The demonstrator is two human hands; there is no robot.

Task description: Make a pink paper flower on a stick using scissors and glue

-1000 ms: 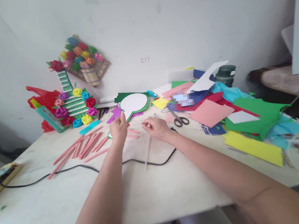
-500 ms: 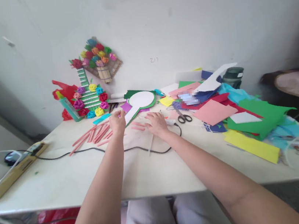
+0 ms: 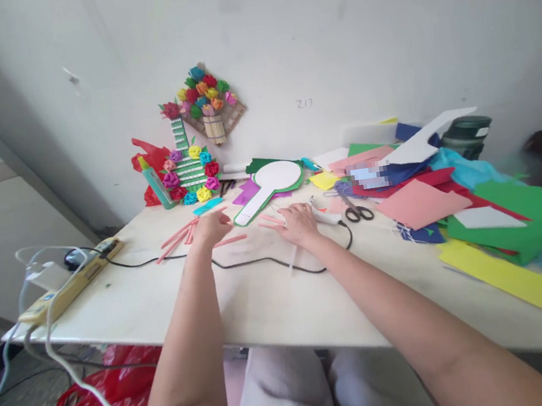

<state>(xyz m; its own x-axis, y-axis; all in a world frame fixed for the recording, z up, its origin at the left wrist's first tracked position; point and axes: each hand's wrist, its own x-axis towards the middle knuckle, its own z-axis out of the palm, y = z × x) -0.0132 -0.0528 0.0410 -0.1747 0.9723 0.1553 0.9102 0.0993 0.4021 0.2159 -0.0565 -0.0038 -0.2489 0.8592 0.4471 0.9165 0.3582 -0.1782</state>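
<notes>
My left hand [image 3: 211,229] is over the pink paper strips [image 3: 175,238] at the left middle of the table, its fingers bent together; what they hold, if anything, is too small to tell. My right hand [image 3: 299,224], fingers spread, rests at the pink strips [image 3: 269,221] in the middle, beside the white glue gun [image 3: 326,217]. Between and beyond the hands lies a white round shape with a handle and green edging [image 3: 277,176], partly on purple paper [image 3: 246,191]. Black-handled scissors [image 3: 358,213] lie right of my right hand.
A flowered guitar-shaped craft [image 3: 192,170] and a glue bottle [image 3: 156,184] stand at the back left. A power strip [image 3: 71,285] sits at the left edge. A black cable [image 3: 259,260] crosses the table. Coloured paper [image 3: 502,271] covers the right side.
The view has turned left, so things appear further right. My left hand has shifted left relative to the handle's end, uncovering it. My right hand stays near the middle strips.
</notes>
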